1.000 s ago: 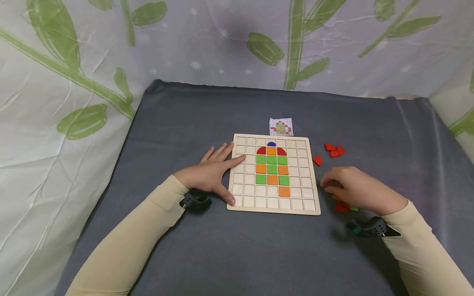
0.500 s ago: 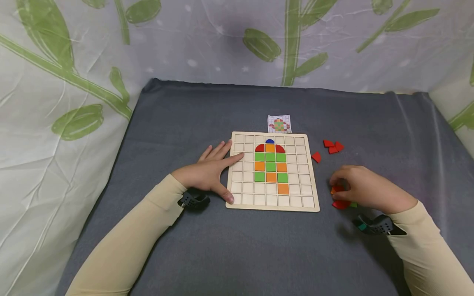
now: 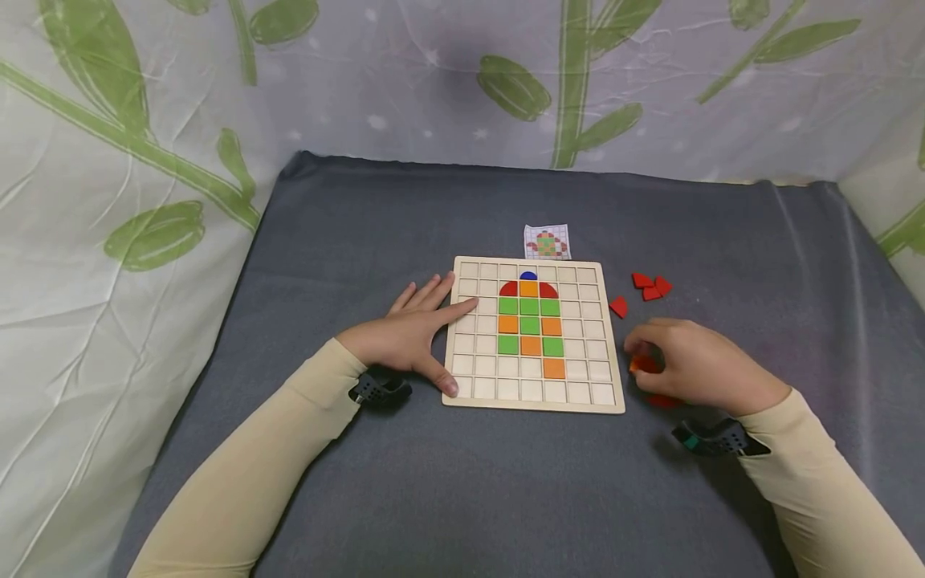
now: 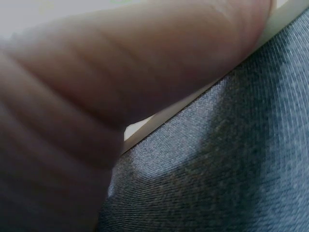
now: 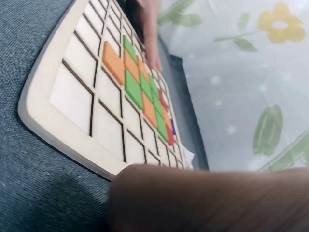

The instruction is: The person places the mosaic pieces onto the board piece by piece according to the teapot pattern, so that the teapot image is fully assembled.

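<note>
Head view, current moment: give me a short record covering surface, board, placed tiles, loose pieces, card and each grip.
Surface: dark grey cloth
Board: pale wooden grid board, flat on the cloth
Placed tiles: six green squares, five orange squares, two red quarter-rounds, one blue half-round
Loose pieces: four red pieces right of the board
Card: small printed card at the board's far edge
Left grip: left hand, spread over the board's left edge
Right grip: right hand, curled over orange and red pieces; whether it pinches one is unclear

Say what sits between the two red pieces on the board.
A single orange square, in the cell just below the blue piece. Shows in the head view.
</note>
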Tool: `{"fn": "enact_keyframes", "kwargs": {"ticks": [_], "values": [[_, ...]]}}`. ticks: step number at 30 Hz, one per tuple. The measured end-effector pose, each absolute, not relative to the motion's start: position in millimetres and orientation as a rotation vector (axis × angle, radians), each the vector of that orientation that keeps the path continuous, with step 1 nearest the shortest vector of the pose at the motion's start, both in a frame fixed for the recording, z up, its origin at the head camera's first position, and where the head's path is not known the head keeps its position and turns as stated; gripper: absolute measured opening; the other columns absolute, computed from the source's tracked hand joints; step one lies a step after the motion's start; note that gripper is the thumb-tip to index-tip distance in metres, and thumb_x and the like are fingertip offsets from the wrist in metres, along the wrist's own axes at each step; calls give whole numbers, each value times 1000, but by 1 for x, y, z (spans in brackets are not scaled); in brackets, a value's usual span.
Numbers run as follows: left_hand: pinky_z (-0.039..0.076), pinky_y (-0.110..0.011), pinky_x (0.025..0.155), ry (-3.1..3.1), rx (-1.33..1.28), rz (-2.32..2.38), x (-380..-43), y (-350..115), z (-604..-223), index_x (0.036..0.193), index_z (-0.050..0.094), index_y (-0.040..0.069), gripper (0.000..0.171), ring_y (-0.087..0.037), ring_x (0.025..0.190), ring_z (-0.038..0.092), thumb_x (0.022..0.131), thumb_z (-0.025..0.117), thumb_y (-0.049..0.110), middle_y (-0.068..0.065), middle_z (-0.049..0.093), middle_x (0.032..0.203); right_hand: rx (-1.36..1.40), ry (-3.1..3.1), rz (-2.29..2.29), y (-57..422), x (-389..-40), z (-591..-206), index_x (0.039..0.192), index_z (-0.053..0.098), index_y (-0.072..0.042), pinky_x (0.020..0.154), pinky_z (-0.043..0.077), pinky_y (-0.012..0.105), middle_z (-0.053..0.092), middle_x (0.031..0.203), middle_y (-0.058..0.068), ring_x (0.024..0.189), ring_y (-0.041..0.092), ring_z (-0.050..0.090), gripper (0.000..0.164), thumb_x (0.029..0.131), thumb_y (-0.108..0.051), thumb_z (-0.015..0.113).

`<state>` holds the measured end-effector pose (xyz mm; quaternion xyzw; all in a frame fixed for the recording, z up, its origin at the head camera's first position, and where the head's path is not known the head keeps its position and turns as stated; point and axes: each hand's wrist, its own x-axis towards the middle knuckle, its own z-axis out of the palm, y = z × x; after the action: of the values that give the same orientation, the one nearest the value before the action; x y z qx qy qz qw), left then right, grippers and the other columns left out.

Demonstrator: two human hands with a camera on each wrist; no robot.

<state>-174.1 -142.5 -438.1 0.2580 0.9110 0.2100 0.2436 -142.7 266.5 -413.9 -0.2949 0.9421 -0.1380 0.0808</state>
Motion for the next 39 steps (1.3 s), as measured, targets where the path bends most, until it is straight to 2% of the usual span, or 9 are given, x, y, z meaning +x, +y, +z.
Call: {"fn": "enact_keyframes", "kwargs": {"ticks": [6, 13, 20, 23, 28, 33, 39], "values": [[-15, -53, 126, 2490, 717, 577, -176, -142, -437, 170, 17, 28, 139, -26, 162, -18, 62, 96, 63, -8, -18, 175, -953, 2838, -479, 264, -143, -417, 101, 75, -15, 63, 45, 27, 60, 86, -9, 72, 7, 51, 22, 83, -11, 85], [-15, -53, 126, 2498, 704, 556, -177, -142, -439, 170, 17, 29, 139, -26, 162, -18, 61, 95, 65, -7, -18, 175, -916, 2808, -493, 266, -143, -417, 105, 76, -16, 63, 46, 26, 63, 92, -9, 74, 8, 52, 24, 84, -15, 88], [-15, -53, 127, 2496, 702, 559, -176, -140, -437, 170, 17, 29, 139, -26, 162, -18, 62, 96, 65, -7, -18, 176, -734, 2762, -542, 287, -134, -407, 113, 75, -13, 61, 48, 25, 69, 102, -3, 70, 8, 54, 30, 87, -22, 87], [-15, -53, 127, 2495, 700, 557, -176, -139, -436, 170, 17, 29, 139, -26, 162, -18, 62, 96, 64, -7, -18, 176, -657, 2751, -559, 302, -130, -406, 115, 75, -9, 62, 49, 26, 71, 105, 0, 71, 6, 57, 28, 89, -17, 84], [-15, -53, 127, 2490, 702, 555, -175, -139, -436, 170, 16, 29, 139, -26, 162, -18, 62, 96, 64, -7, -18, 175, -588, 2711, -556, 324, -125, -410, 113, 74, -5, 61, 49, 25, 72, 105, 2, 74, 5, 57, 31, 84, -8, 84], [-15, -53, 127, 2495, 697, 542, -176, -140, -438, 170, 16, 29, 139, -26, 162, -19, 62, 95, 65, -7, -19, 175, -645, 2673, -598, 331, -120, -415, 111, 73, -6, 63, 50, 26, 66, 100, -2, 73, -1, 56, 35, 80, -10, 90], [-15, -53, 126, 2491, 699, 555, -175, -142, -439, 170, 16, 29, 139, -26, 162, -19, 62, 96, 64, -7, -19, 175, -723, 2709, -621, 328, -118, -420, 101, 73, -9, 63, 51, 25, 64, 92, -8, 71, -3, 55, 31, 78, -12, 93]]}}
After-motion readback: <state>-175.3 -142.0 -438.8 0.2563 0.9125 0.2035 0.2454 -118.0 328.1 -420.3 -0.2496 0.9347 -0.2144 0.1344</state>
